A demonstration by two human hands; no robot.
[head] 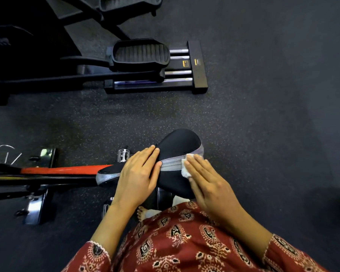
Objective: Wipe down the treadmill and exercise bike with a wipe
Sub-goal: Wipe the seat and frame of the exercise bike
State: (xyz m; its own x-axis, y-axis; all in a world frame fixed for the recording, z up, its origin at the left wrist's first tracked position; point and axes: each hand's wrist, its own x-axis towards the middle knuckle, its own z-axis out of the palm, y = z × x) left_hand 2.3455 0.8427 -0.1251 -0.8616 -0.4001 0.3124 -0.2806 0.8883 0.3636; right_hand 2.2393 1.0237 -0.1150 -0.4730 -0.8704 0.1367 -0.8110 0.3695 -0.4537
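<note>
While the left hand (139,173) rests flat on the exercise bike saddle (181,142), fingers straight and together, the right hand (210,187) presses the white wipe (185,171) against the saddle's grey side band, fingers likewise straight. The wipe is judged light, limp and prone to bunching, best kept under flat fingers. The saddle appears padded and firm.

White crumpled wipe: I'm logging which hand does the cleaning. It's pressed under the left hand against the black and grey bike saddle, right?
Not quite. The head view shows the white crumpled wipe pressed under the right hand, not the left, against the black and grey bike saddle. The left hand lies flat on the saddle's narrower end with no wipe.
</note>
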